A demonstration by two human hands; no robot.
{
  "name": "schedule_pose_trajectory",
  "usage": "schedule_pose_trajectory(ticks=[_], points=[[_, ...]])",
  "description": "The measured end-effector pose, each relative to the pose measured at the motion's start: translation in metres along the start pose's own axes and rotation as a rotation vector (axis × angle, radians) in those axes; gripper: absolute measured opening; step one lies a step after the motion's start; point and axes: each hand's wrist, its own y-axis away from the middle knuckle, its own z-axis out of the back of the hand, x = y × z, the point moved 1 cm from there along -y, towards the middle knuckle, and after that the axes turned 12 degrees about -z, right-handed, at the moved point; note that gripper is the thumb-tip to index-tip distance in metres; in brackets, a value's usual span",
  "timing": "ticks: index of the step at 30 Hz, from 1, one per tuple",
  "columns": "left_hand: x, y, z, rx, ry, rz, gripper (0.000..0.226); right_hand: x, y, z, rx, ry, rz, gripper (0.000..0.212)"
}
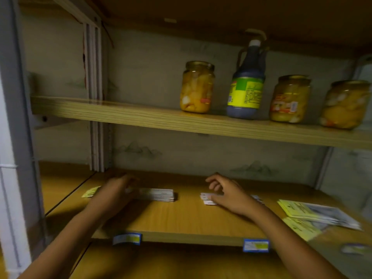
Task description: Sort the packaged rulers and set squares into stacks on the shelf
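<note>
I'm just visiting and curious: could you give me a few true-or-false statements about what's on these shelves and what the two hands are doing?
1. Three glass jars of yellow fruit stand on the upper shelf. True.
2. The dark bottle lies on its side. False: it stands upright between the jars.
3. The left hand is at a stack of white packets on the lower shelf. True.
4. The right hand hangs in the air far from any packet. False: it is down on the white packets under it; the grip is too blurred to judge.
5. Yellow-headed packets lie at the right of the lower shelf. True.
</note>
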Motion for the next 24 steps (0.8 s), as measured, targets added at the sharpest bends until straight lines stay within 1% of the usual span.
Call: schedule_pose_trajectory(ticks=[3, 5, 9, 13, 15, 18, 21, 23, 24], points=[[-0.052, -0.019, -0.014, -0.003, -0.111, -0.103, 0.043, -0.029, 0.008, 0.030, -0.042, 0.098, -0.026, 0.044], [-0.086, -0.030, -0.024, -0.005, -0.095, -0.137, 0.044, -0.045, 0.012, 0.047, -0.047, 0.164, -0.026, 0.044], [-0.140, -0.047, -0.050, 0.054, -0.153, -0.138, 0.047, -0.075, 0.019, 0.076, -0.051, 0.309, 0.007, 0.047], [-0.171, -0.053, -0.067, 0.066, -0.213, -0.129, 0.054, -0.095, 0.024, 0.095, -0.057, 0.412, 0.037, 0.046], [-0.180, -0.053, -0.072, 0.080, -0.220, -0.111, 0.055, -0.105, 0.025, 0.099, 0.000, 0.418, 0.007, 0.047], [-0.185, -0.051, -0.077, 0.105, -0.225, -0.096, 0.051, -0.117, 0.023, 0.095, 0.130, 0.434, -0.036, 0.058], [-0.184, -0.053, -0.079, 0.112, -0.230, -0.090, 0.049, -0.120, 0.014, 0.090, 0.227, 0.479, -0.040, 0.077], [-0.181, -0.057, -0.077, 0.114, -0.246, -0.100, 0.049, -0.115, 0.006, 0.090, 0.305, 0.462, -0.071, 0.091], [-0.179, -0.060, -0.076, 0.112, -0.259, -0.103, 0.050, -0.112, 0.002, 0.090, 0.356, 0.444, -0.092, 0.094]])
